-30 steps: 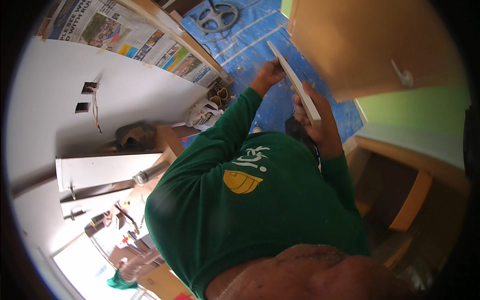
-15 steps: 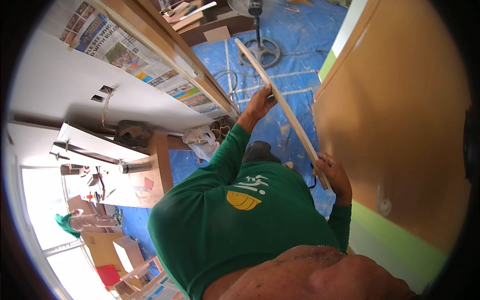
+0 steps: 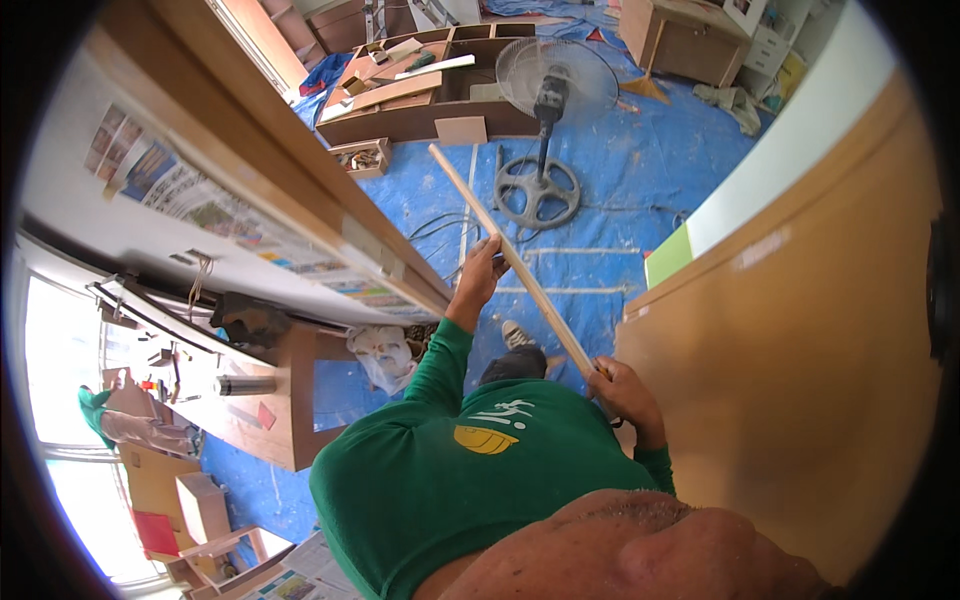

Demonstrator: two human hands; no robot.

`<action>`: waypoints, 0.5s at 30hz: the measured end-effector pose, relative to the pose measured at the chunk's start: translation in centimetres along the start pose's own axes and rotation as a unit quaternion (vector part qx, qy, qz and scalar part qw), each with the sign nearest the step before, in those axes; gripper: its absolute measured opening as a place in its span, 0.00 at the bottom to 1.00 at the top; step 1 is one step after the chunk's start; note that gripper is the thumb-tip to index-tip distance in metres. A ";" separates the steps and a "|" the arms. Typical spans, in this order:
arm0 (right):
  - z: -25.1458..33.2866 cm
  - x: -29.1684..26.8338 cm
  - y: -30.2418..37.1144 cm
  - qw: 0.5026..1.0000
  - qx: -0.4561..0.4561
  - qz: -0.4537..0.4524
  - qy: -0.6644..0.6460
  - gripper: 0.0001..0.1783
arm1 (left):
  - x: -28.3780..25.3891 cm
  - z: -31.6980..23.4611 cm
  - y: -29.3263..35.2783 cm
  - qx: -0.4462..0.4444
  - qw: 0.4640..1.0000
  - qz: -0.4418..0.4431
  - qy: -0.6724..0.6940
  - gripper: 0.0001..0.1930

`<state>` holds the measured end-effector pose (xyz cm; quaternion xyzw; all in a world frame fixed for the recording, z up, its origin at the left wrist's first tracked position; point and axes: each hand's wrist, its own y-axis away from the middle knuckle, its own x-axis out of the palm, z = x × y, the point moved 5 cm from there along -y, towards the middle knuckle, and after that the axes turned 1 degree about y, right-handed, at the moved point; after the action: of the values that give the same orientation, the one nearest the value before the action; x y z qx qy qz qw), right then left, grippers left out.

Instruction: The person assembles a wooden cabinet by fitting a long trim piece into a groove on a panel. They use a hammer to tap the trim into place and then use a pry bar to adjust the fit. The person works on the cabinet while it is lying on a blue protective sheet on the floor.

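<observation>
A long, narrow wooden strip [image 3: 541, 296] slants in front of me, its far end up and to the left, its near end low on the right. My left hand [image 3: 481, 266] is closed around it near the middle, the arm stretched forward. At the near end my right hand [image 3: 627, 394] grips the strip close to my body, and its fingers hide the tip. Both hands hold the strip in the air above the blue floor sheet [image 3: 400, 180]. My green sleeves and one striped shoe [image 3: 516, 335] show below.
A wooden door [image 3: 760, 380] stands close on my right, a wooden door frame [image 3: 270, 150] on the left. Ahead are a pedestal fan [image 3: 540, 190] and a low wooden cabinet frame [image 3: 400, 122] carrying boards. A bench [image 3: 300, 400] and another person [image 3: 140, 425] are at left.
The view has shifted so that more of the room ahead shows. The strip now lies lower in the picture and more to the left, still in both hands.
</observation>
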<state>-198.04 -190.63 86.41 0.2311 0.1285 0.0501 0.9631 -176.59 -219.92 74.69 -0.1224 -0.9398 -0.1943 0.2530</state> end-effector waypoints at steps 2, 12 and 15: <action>2.4 -1.6 -2.7 1.000 0.020 0.000 0.012 0.20 | 0.4 -1.1 -2.7 -0.008 1.000 -0.013 0.015 0.16; 11.8 -7.4 -17.2 0.995 -0.018 0.071 0.071 0.20 | -1.6 -5.5 -12.2 -0.053 0.999 0.002 -0.008 0.14; 11.5 -8.2 -21.4 0.992 -0.005 0.090 0.086 0.21 | -2.0 -4.7 -12.3 -0.084 0.996 0.000 0.006 0.18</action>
<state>-202.01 -215.91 88.38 0.2316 0.1898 0.1569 0.9411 -176.94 -233.19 73.71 -0.1421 -0.9188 -0.2729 0.2474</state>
